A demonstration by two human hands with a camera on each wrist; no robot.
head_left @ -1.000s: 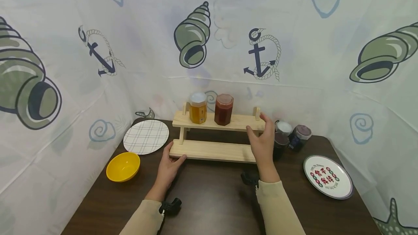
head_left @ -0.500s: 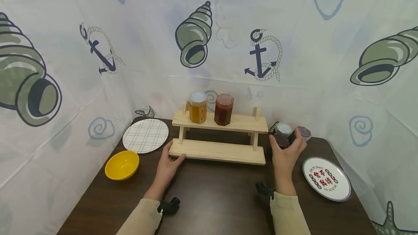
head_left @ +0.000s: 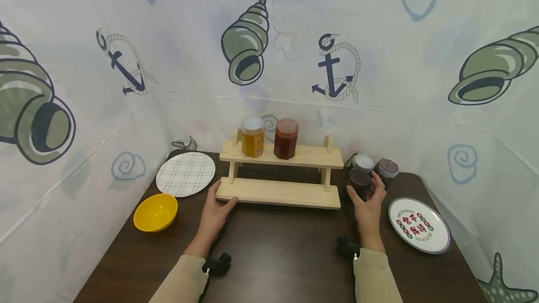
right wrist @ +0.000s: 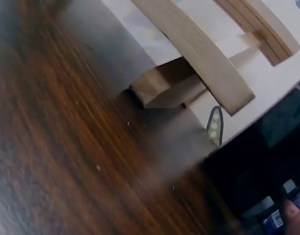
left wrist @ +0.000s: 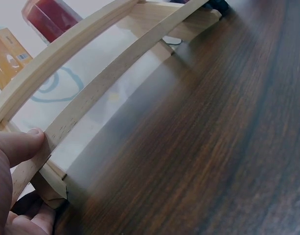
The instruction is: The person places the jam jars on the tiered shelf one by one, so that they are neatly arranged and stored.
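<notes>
**Gripping a dark jar at the rack's right end, left hand on the rack**

Right hand (head_left: pixel 367 205) has fingers and thumb curled round the dark jar (head_left: pixel 358 182), clamped on it from the near side. Jar stands upright on the dark wood table (head_left: pixel 278 251), just beside the right end of the wooden rack (head_left: pixel 278 191). In the right wrist view a fingertip (right wrist: pixel 295 215) sits on the jar's dark body by a small label; grip detail beyond that is blurred.

Left hand (head_left: pixel 213 214) holds the left end of the rack's lower shelf: thumb on the front edge, fingers at the corner. Left wrist view confirms it, with the thumb (left wrist: pixel 17 147) pressed on the lower slat's edge and other fingers tucked under the corner. Not wrapped all the way round, more of a pinch on the board.

Rack has two tiers and sits toward the back of the table. Top tier carries an amber jar (head_left: pixel 253 137) and a red jar (head_left: pixel 286 139), side by side, upright, left of centre.

Behind the gripped jar: a white-lidded jar (head_left: pixel 364 162) and a purple-lidded jar (head_left: pixel 386 170), near each other, close to the backdrop.

Left side: checked plate (head_left: pixel 185 180) flat on the table, yellow bowl (head_left: pixel 155 212) in front of it, apart. Right side: a plate with red lettering (head_left: pixel 418 225), near the right hand, not touching.
</notes>
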